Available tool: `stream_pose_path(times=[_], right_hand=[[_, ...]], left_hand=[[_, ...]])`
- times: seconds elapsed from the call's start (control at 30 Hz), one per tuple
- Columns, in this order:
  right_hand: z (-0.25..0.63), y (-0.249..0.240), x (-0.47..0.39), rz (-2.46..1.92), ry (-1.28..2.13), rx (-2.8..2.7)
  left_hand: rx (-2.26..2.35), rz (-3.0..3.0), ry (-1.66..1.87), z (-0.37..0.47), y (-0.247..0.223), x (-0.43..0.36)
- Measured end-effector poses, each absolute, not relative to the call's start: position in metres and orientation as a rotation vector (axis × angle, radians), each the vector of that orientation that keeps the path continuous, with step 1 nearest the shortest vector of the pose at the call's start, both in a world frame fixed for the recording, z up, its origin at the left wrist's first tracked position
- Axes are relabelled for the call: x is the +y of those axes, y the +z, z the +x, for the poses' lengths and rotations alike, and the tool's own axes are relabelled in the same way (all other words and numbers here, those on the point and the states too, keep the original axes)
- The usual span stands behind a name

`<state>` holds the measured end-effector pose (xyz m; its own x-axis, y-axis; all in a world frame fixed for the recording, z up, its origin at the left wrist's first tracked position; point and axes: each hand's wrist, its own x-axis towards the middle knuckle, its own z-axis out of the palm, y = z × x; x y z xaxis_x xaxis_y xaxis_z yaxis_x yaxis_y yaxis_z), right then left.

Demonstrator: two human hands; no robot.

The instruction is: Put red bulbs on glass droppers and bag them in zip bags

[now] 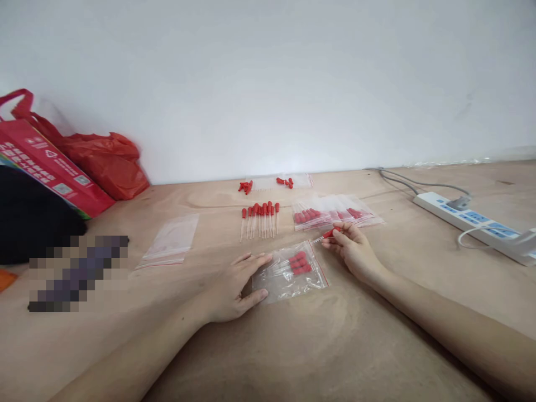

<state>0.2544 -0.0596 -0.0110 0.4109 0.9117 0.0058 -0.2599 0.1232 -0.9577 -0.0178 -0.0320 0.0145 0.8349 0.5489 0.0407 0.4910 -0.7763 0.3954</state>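
My left hand (240, 287) lies with its fingers spread on the left end of a clear zip bag (276, 287). Inside that bag are several droppers (300, 262) with red rubber bulbs, their glass tubes pointing left. Pinched in my right hand (354, 251) is another dropper (330, 233) by its red bulb. Its glass tip points left, close to the red zip edge of the bag; I cannot tell whether it touches. Beyond the bag stretches a row of loose droppers (260, 218), bulbs away from me.
Filled zip bags (335, 212) overlap behind my right hand. Flat bags (171, 240) lie at left. Loose red bulbs (246, 186) rest by the wall near another bag (263, 182). A power strip (473, 226) with cables sits right; a red plastic bag (104, 162) and a red box (50, 162) stand left.
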Motion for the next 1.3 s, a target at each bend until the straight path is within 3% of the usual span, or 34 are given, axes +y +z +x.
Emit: stream_pose_path(times=[0.4, 0.63, 0.87, 1.13, 1.3], right_hand=[[0.242, -0.006, -0.068, -1.289, 1.143, -1.234], [0.240, -0.006, -0.059, -1.309, 1.241, -1.213], [0.240, -0.011, -0.054, -1.430, 1.133, -1.229], [0.246, -0.006, -0.059, -1.159, 1.284, -1.661], [0.260, 0.010, -0.044, -1.450, 1.033, -1.723]], left_hand=[[0.756, 2.638, 0.270, -0.016, 0.013, -0.030], [0.764, 2.649, 0.287, -0.017, 0.012, -0.031], [0.770, 2.654, 0.281, -0.017, 0.011, -0.031], [0.761, 2.674, 0.256, -0.016, 0.013, -0.032], [0.728, 2.666, 0.244, -0.016, 0.015, -0.031]])
